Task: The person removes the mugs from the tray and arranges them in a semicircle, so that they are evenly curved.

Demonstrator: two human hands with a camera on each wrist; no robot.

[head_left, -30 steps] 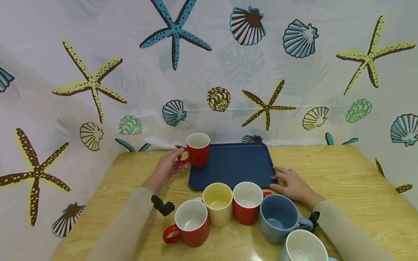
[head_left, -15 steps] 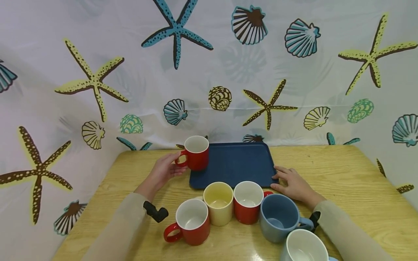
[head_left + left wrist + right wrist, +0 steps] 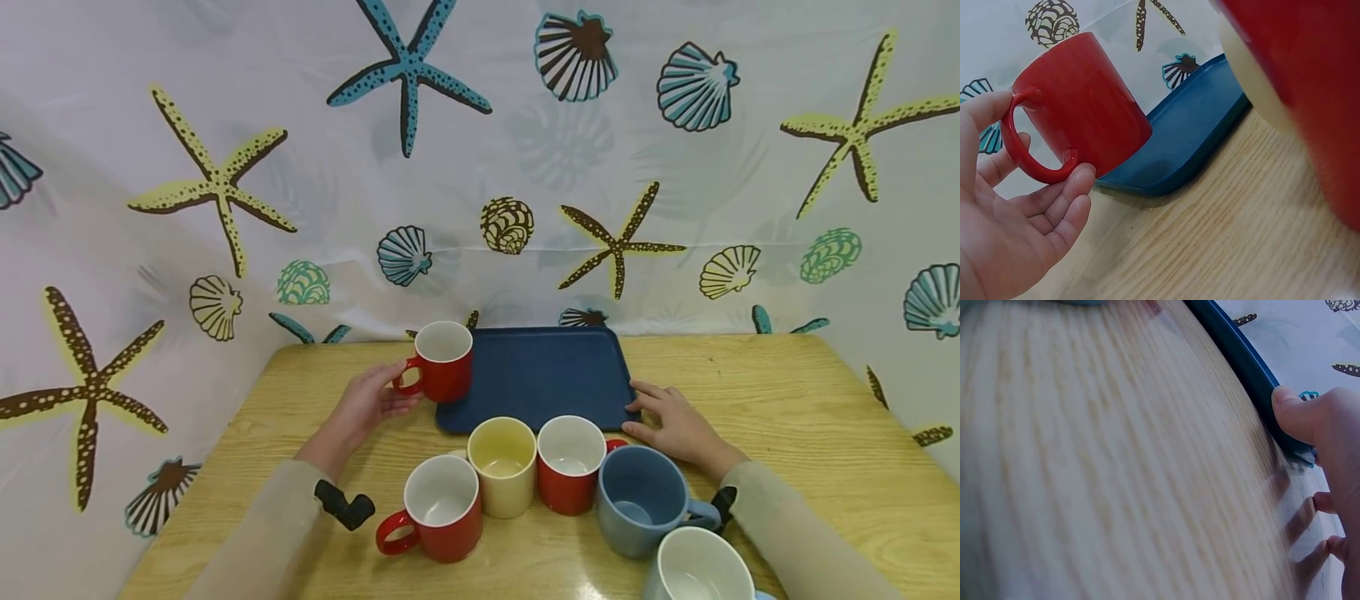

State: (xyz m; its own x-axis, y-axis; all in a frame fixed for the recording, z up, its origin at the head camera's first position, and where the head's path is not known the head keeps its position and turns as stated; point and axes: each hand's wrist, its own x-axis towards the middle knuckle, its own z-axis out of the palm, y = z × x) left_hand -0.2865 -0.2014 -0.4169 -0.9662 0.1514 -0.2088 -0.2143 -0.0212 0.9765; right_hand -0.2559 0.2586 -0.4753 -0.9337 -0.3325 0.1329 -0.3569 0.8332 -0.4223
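Note:
My left hand (image 3: 367,407) grips a red mug (image 3: 444,367) with a white inside by its handle (image 3: 1022,147). In the left wrist view thumb and fingers pinch that handle. The mug hangs over the left edge of a dark blue tray (image 3: 547,375), its mouth upward; a shadow lies on the tray beneath it. At the tray's right edge rests my right hand (image 3: 671,423), its fingertips touching the rim. In the right wrist view the right thumb (image 3: 1297,415) lies against the tray's rim, and the other fingers are partly hidden.
In front of the tray stand another red mug (image 3: 442,517), a yellow mug (image 3: 502,479), a third red mug (image 3: 567,479), a blue mug (image 3: 637,508) and a pale mug (image 3: 697,575). A patterned cloth (image 3: 465,167) hangs behind the wooden table (image 3: 735,383).
My left hand has drawn the red mug slightly left and toward me, over the tray's left edge. The right hand has stayed at the tray's right rim.

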